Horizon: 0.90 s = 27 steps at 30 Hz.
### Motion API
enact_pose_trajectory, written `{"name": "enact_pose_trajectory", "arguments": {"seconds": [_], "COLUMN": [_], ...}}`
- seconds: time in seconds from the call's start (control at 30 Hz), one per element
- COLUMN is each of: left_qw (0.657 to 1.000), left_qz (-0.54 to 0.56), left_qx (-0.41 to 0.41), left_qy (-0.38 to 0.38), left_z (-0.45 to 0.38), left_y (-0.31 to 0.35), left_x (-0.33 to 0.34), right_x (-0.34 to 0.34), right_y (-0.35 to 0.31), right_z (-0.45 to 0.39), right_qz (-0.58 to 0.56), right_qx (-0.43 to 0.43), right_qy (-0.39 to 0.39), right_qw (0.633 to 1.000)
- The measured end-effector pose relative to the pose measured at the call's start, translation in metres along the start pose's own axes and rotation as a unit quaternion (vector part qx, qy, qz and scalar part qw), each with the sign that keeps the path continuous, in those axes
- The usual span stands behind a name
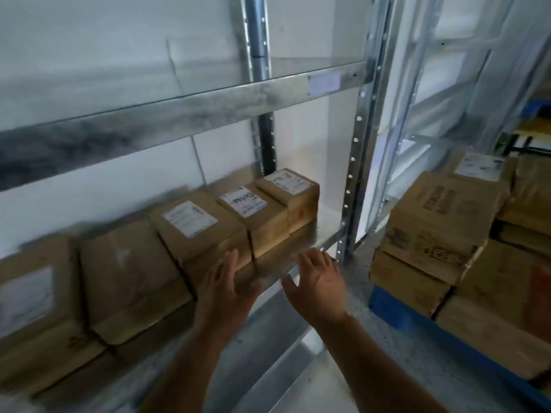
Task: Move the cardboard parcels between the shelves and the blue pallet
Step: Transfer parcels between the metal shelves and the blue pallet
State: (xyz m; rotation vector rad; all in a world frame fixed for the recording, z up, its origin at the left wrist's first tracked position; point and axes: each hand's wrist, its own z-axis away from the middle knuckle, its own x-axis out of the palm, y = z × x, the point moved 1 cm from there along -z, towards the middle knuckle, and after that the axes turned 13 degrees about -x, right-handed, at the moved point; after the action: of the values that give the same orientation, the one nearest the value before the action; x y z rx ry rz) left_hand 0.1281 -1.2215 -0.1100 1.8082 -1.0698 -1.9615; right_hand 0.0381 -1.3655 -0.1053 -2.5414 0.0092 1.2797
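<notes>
Both hands, the left hand (222, 289) and right hand (317, 286), reach open and empty toward a row of parcels (238, 216) on the metal shelf (323, 231); more sit stacked on the blue pallet (387, 305) at right. A sound grip would likely clamp one box's two sides before lifting.

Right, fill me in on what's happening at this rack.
A person is reaching toward a row of cardboard parcels on the lower metal shelf. The left hand and right hand are both open with fingers spread, near the shelf's front edge and holding nothing. To the right, more parcels sit stacked on the blue pallet. The upper shelf looks bare in view. The picture is blurred.
</notes>
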Motion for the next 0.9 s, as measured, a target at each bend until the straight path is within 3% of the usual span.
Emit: {"name": "enact_pose_trajectory", "arguments": {"seconds": [0.23, 0.53, 0.77, 0.9], "left_qw": [0.989, 0.960, 0.962, 0.953], "left_qz": [-0.043, -0.033, -0.039, -0.023], "left_qx": [-0.042, -0.139, -0.165, -0.243], "left_qy": [0.136, 0.240, 0.212, 0.176], "left_z": [0.013, 0.037, 0.028, 0.021], "left_y": [-0.066, -0.149, -0.209, -0.232], "left_x": [-0.083, -0.173, -0.224, -0.232], "right_x": [0.032, 0.081, 0.118, 0.132], "right_y": [-0.097, -0.213, -0.287, -0.309], "right_z": [-0.031, -0.052, -0.067, -0.073], "right_qz": [-0.069, -0.130, -0.172, -0.145], "right_qx": [-0.103, -0.178, -0.176, -0.178], "right_qy": [-0.007, -0.079, -0.154, -0.159], "right_qw": [0.992, 0.972, 0.957, 0.960]}}
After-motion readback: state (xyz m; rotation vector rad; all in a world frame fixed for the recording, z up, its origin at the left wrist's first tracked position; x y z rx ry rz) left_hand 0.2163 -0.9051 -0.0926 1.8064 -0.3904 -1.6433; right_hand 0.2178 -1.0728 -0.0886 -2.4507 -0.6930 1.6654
